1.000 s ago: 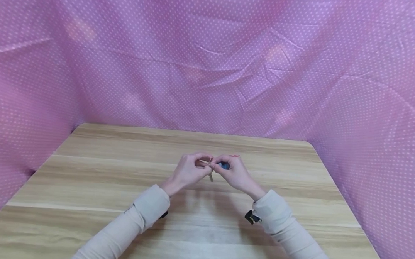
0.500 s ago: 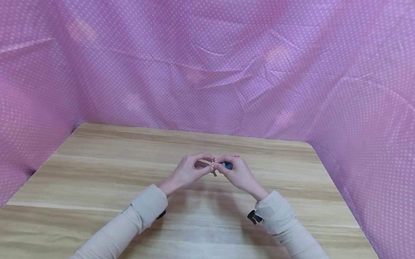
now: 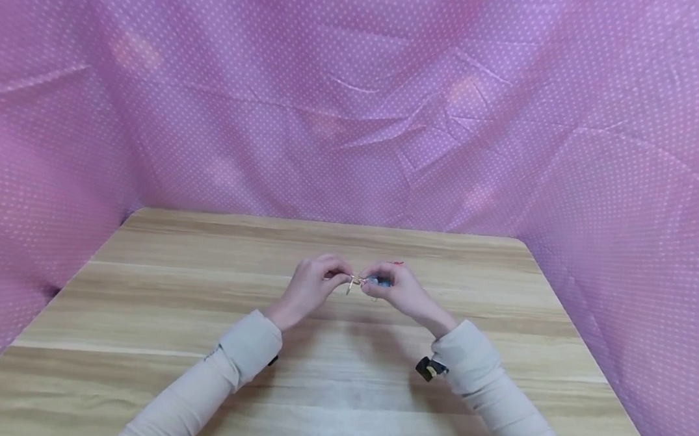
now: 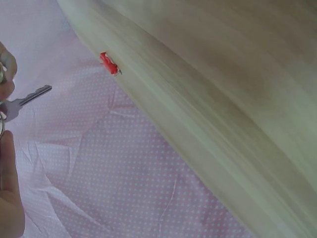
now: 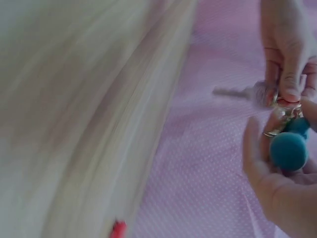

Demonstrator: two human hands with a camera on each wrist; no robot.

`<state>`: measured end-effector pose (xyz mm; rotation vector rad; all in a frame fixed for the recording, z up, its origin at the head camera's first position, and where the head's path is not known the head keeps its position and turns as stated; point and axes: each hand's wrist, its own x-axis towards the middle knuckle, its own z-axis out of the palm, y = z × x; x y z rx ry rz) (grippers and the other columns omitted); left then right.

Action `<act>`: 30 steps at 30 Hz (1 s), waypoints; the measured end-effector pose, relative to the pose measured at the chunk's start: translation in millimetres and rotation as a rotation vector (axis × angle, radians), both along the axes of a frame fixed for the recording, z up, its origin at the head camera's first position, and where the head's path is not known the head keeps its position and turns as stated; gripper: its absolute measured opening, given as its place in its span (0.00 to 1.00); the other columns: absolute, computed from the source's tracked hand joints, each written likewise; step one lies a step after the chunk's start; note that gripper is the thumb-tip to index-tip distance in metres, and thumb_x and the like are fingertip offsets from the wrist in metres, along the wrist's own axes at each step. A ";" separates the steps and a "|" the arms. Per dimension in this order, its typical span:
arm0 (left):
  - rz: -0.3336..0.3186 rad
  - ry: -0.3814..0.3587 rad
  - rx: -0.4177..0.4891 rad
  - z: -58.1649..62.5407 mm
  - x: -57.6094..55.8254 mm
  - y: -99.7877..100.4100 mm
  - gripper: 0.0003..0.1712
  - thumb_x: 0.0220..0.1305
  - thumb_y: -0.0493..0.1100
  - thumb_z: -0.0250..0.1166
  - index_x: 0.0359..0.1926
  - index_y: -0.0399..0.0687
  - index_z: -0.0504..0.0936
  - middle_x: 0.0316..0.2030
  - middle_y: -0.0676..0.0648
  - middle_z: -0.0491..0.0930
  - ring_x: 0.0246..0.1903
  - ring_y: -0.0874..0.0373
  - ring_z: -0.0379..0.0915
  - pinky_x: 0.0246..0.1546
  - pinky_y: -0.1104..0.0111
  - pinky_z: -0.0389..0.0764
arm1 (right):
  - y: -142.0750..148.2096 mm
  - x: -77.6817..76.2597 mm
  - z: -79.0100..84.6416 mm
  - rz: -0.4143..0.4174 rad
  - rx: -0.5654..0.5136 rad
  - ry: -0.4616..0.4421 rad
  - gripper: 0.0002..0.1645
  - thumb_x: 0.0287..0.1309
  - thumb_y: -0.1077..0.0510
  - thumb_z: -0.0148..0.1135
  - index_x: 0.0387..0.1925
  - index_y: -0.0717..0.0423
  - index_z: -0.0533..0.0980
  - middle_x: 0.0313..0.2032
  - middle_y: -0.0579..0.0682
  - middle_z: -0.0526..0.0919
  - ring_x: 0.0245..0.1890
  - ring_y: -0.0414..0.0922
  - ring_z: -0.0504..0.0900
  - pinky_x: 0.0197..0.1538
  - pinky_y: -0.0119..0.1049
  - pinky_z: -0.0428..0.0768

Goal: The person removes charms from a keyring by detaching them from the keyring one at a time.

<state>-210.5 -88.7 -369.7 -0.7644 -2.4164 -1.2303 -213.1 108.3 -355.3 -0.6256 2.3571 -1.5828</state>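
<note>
Both hands meet above the middle of the table in the head view. With thumb and fingertips, my left hand (image 3: 308, 289) pinches a gold key ring (image 3: 350, 284). A silver key (image 4: 30, 98) sticks out from it, blurred in the right wrist view. Opposite, my right hand (image 3: 403, 294) holds a keychain with round teal pompoms (image 5: 288, 151) between curled fingers and thumb. Gold metal fittings (image 5: 290, 111) lie between the two hands' fingertips. Fingers partly cover the join between key ring and keychain.
The wood-grain table (image 3: 342, 387) fills the lower view. A small red object (image 4: 109, 63) lies on it toward the far side, mostly behind my right hand in the head view. Pink dotted cloth (image 3: 354, 114) hangs around the back and sides.
My left fingertips have drawn slightly left, away from the right ones, and a gap shows between them. The key no longer hangs down below the fingers as before. The right hand has barely moved.
</note>
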 end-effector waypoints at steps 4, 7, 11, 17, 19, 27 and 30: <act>0.000 0.099 -0.011 1.5 1.4 0.4 0.03 0.52 0.34 0.66 0.31 0.42 0.83 0.31 0.49 0.83 0.32 0.60 0.80 0.36 0.78 0.80 | 1.8 0.4 0.0 0.025 -0.195 -0.256 0.19 0.56 0.63 0.59 0.48 0.68 0.69 0.39 0.55 0.80 0.36 0.42 0.81 0.47 0.41 0.81; 0.001 0.143 0.001 2.8 1.8 0.3 0.03 0.52 0.33 0.66 0.30 0.42 0.83 0.30 0.48 0.83 0.31 0.60 0.80 0.36 0.77 0.80 | 1.0 0.9 0.8 0.003 -0.279 -0.354 0.18 0.58 0.61 0.56 0.48 0.68 0.68 0.41 0.54 0.78 0.36 0.43 0.80 0.48 0.40 0.81; 0.000 0.154 0.014 3.1 1.3 -0.4 0.02 0.52 0.33 0.66 0.30 0.42 0.83 0.30 0.48 0.83 0.31 0.59 0.80 0.36 0.78 0.80 | -1.6 0.9 1.7 -0.068 -0.298 -0.365 0.15 0.58 0.62 0.56 0.45 0.68 0.72 0.41 0.53 0.77 0.34 0.40 0.79 0.44 0.35 0.80; 0.001 0.103 0.099 0.4 -1.0 0.0 0.02 0.52 0.34 0.66 0.29 0.40 0.83 0.29 0.47 0.83 0.29 0.60 0.79 0.34 0.77 0.81 | -1.8 -0.5 -0.7 -0.151 -0.225 -0.253 0.15 0.56 0.63 0.59 0.43 0.69 0.75 0.33 0.47 0.81 0.31 0.40 0.79 0.41 0.32 0.80; 0.008 0.073 0.143 -0.5 -1.4 0.9 0.02 0.52 0.34 0.66 0.29 0.40 0.82 0.29 0.47 0.83 0.28 0.61 0.79 0.32 0.76 0.81 | -0.8 -1.1 -1.4 -0.172 -0.186 -0.210 0.15 0.55 0.61 0.60 0.43 0.67 0.76 0.32 0.47 0.82 0.30 0.40 0.80 0.40 0.32 0.80; 0.027 -0.161 0.380 0.9 -0.9 5.0 0.04 0.52 0.33 0.67 0.31 0.37 0.83 0.28 0.43 0.83 0.28 0.56 0.80 0.32 0.73 0.82 | 1.1 -2.7 1.4 -0.187 -0.153 -0.122 0.15 0.54 0.61 0.62 0.43 0.66 0.77 0.35 0.56 0.83 0.30 0.39 0.80 0.40 0.34 0.81; 0.018 -0.219 0.437 2.0 0.1 6.2 0.05 0.52 0.33 0.67 0.32 0.37 0.83 0.29 0.41 0.83 0.29 0.52 0.80 0.33 0.72 0.82 | 1.6 -2.3 3.5 -0.193 -0.152 -0.119 0.15 0.54 0.61 0.62 0.43 0.66 0.77 0.36 0.56 0.83 0.30 0.40 0.81 0.41 0.34 0.81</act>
